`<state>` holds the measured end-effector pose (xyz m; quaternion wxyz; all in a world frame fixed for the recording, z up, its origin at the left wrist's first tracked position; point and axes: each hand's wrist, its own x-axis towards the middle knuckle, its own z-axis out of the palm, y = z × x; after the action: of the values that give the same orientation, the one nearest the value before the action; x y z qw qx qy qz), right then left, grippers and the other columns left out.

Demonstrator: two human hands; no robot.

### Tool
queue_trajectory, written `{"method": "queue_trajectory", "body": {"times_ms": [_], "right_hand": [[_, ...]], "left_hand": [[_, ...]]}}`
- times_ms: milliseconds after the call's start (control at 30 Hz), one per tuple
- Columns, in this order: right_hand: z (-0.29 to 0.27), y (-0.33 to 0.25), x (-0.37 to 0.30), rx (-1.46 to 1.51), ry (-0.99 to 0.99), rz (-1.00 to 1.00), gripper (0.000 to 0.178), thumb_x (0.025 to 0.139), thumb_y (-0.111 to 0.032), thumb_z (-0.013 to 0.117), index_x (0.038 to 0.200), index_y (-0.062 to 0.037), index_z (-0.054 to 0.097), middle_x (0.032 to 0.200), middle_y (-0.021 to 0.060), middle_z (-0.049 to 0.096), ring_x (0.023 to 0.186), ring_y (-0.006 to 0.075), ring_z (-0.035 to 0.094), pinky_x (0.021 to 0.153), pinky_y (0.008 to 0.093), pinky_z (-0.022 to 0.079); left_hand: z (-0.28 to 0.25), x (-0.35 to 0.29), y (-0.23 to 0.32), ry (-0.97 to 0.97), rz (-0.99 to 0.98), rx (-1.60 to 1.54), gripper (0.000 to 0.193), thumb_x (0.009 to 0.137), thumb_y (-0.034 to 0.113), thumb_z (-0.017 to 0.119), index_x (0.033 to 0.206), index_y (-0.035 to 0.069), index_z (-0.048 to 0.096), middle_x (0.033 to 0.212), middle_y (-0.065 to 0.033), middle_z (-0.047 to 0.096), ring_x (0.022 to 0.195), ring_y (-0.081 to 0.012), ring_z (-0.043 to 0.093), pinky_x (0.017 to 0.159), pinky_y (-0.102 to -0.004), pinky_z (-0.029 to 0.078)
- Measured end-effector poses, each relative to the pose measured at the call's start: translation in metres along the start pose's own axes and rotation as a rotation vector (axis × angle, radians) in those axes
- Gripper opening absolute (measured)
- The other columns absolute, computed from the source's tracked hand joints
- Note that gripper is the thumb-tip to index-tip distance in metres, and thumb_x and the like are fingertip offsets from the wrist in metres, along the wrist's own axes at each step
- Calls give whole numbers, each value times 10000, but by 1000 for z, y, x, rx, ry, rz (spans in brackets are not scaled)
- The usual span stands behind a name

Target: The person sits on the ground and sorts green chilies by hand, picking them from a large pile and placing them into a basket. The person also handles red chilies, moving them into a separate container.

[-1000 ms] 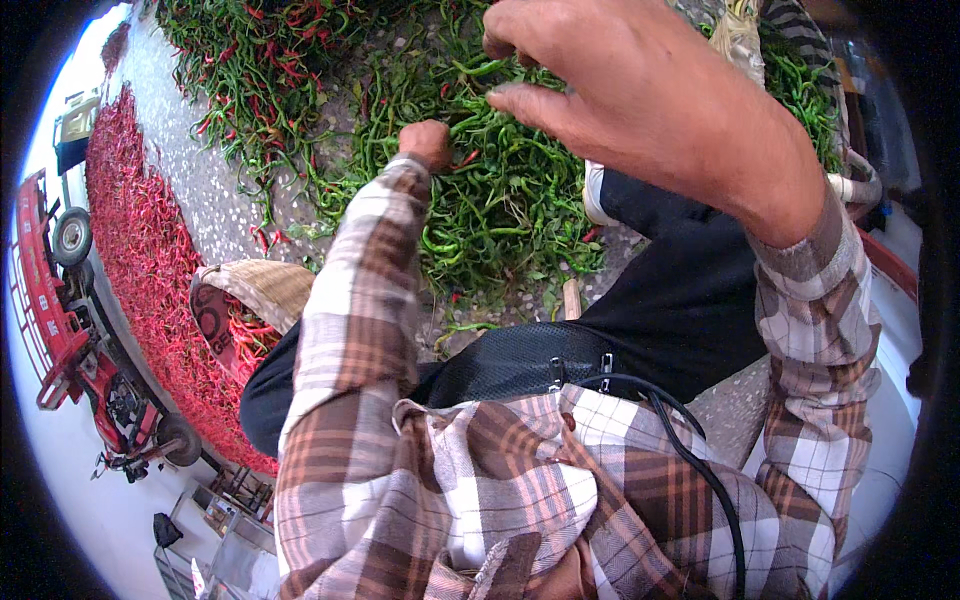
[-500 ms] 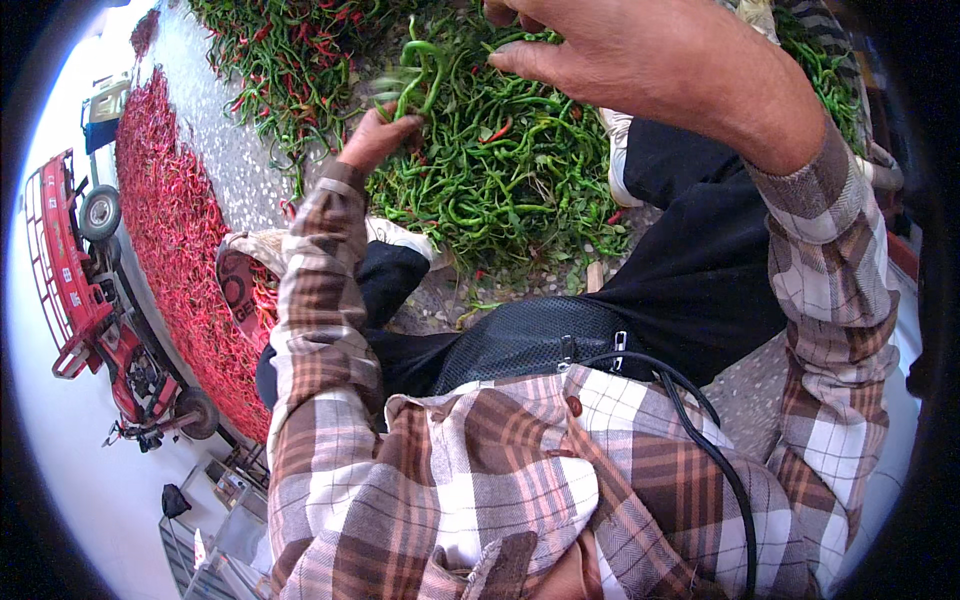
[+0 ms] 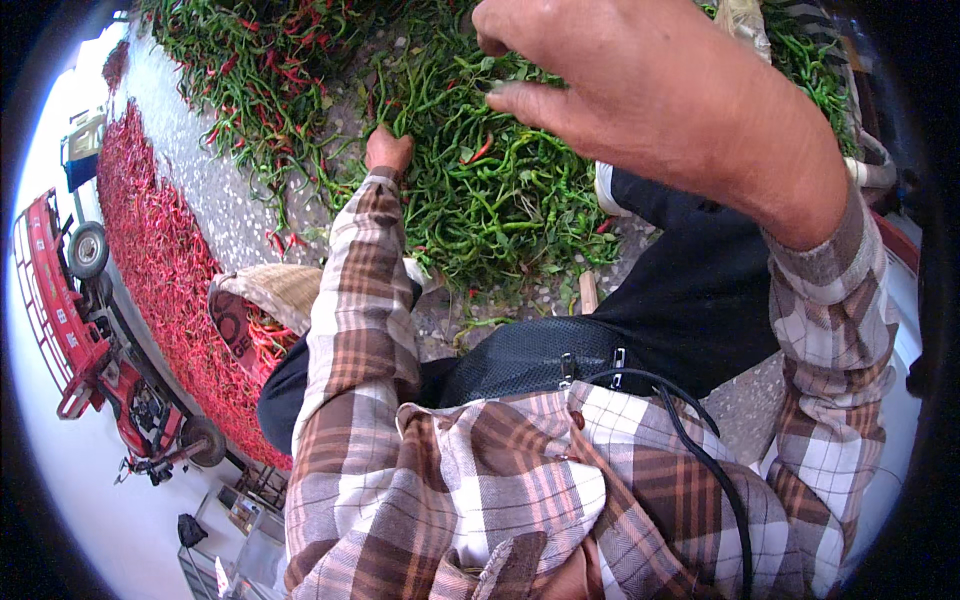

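Note:
A leafy pile of green chili peppers [image 3: 500, 190] lies on the speckled floor between my legs. My left hand [image 3: 388, 150] is at its left edge, curled closed around green chili peppers, its fingertips partly hidden among them. Large and near the camera, my right hand [image 3: 580, 60] hangs above the pile's right side. Thumb and fingers there are apart with nothing visible between them; the upper part runs out of the picture. One red pepper [image 3: 481, 149] lies among the green ones.
A second heap, mixed green and red peppers [image 3: 265, 70], lies far left. Beside my left leg a tipped woven sack [image 3: 275, 290] holds red peppers. Beyond it stretches a long band of red peppers [image 3: 160, 240], then a red cargo tricycle [image 3: 75, 310]. A wooden piece [image 3: 588, 291] lies near my lap.
My left hand has come down from above the pile, where it held a few green chili peppers, to the pile's left edge. The right hand has shifted slightly lower in the picture.

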<state>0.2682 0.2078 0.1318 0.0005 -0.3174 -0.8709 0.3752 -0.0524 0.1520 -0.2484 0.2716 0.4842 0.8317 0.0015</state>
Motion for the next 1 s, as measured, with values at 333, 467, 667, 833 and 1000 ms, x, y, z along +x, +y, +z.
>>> {"method": "queue_trajectory", "body": {"times_ms": [333,467,667,833,1000], "right_hand": [[13,7,0,-108,93,-35,187,874,-157,537,821,7,465,758,171,529,728,339,557,683,438,450],[-1,-4,9,-51,-41,-5,195,880,-165,549,834,9,475,768,170,542,739,321,571,692,421,468],[19,5,22,-175,204,-134,222,809,-147,639,928,14,543,821,174,584,771,342,593,672,413,468],[48,23,18,-290,296,-109,264,755,-126,680,948,0,552,821,163,577,773,373,577,651,434,453],[46,21,23,-290,221,-40,250,734,-123,686,900,-14,533,800,152,558,768,373,571,647,448,448]], "left_hand": [[-24,6,-20,-497,34,-339,622,727,257,752,1157,-134,532,1021,-202,654,924,-229,623,846,-338,477],[-90,-8,-43,-279,112,-697,326,818,213,669,1047,-12,611,867,-94,675,789,-140,607,687,-269,472],[-101,21,-50,-265,32,-573,532,744,394,724,984,-74,647,884,-66,665,753,-152,600,684,-307,480],[-45,44,-60,5,-168,185,653,651,491,710,1049,-20,619,1079,-221,628,1041,-360,596,857,-401,489],[-5,48,-73,-83,-301,55,760,608,515,760,1142,22,543,1163,-199,595,1078,-343,569,919,-403,444]]}}
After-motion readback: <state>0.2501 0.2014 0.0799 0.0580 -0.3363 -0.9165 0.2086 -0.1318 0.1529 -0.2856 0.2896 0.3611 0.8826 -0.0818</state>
